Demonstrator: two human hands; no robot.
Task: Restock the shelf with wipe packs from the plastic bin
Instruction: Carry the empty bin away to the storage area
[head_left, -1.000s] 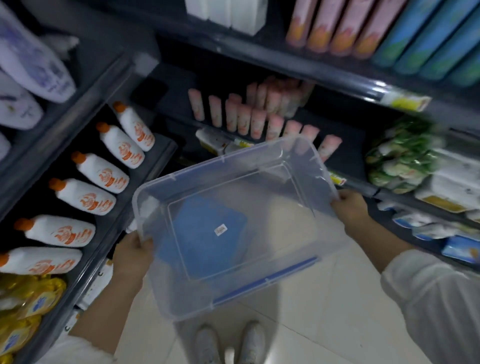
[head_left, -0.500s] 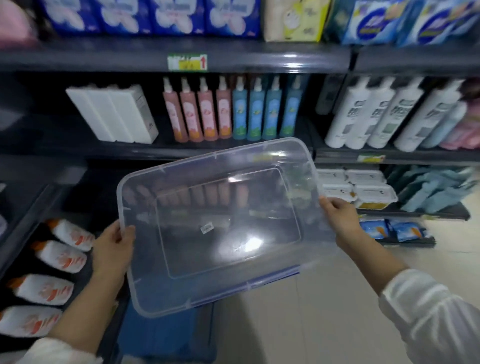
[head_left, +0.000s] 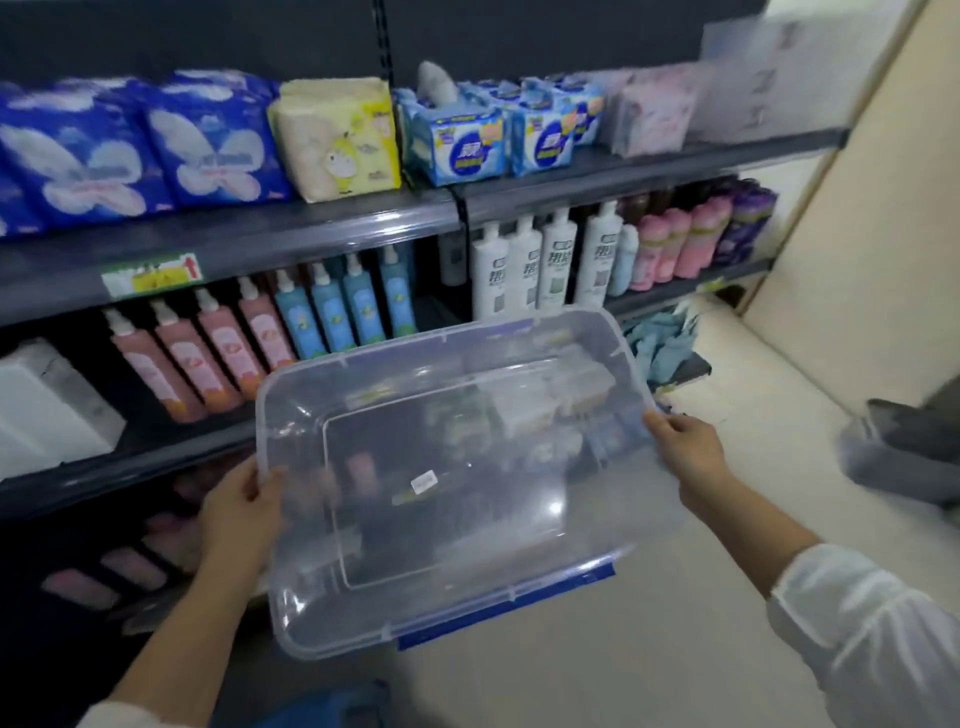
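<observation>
A clear plastic bin (head_left: 467, 545) is held up in the air in front of a dark shop shelf (head_left: 311, 228), its open top turned toward the viewer. Inside it only a small white sticker (head_left: 423, 483) shows on the base. A blue latch (head_left: 506, 605) runs along the bin's near edge.

The left hand (head_left: 241, 506) grips the bin's left short side, thumb at the rim and palm wrapped against the outer wall, with the bare forearm reaching up from below. The right hand (head_left: 683, 449) grips the opposite short side, fingers curled over the rim; its arm comes in from below the bin's right side in a white sleeve (head_left: 872, 634).

Just past the bin's far rim stand blue spray bottles (head_left: 343, 306), with pink spray bottles (head_left: 208, 353) up and left of the bin and tall white bottles (head_left: 540, 265) up and right of it. Beyond the white bottles are pink bottles (head_left: 675, 244). Left of the bin sit white blocks (head_left: 47, 410). Teal packs (head_left: 660, 343) lie just beside the bin's far right corner.

Higher above the bin, the top level carries soft blue-and-white packs (head_left: 130, 150), a pale yellow pack (head_left: 337, 137) and smaller blue packs (head_left: 467, 145). Pale shapes show through the bin's clear wall, too blurred to name.

Below and right of the bin is pale floor (head_left: 675, 649), with a grey object (head_left: 904, 452) well apart to the right.
</observation>
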